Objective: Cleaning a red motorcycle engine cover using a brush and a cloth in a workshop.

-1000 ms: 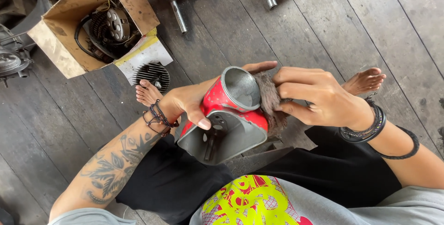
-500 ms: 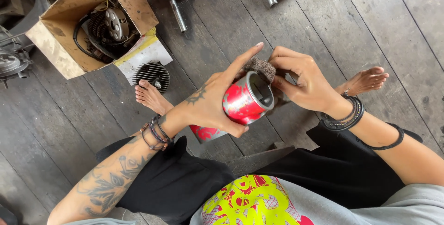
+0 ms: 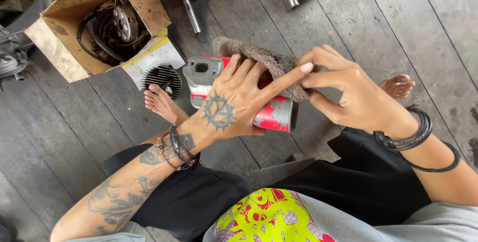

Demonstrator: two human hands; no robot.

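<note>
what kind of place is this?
Probably an informal engine or small-motor repair spot, worked on a bare wooden plank floor. A cardboard box holds a wired motor part, a finned metal part lies beside it, and the left hand grips a red metal part.

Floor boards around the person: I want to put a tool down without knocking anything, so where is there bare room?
Bare planks lie at upper right, beyond the right foot, and at lower left, below the cardboard box. It is crowded at upper left, around the box, the finned metal disc and the metal tubes, and in the middle, where both hands hold the red part.
</note>
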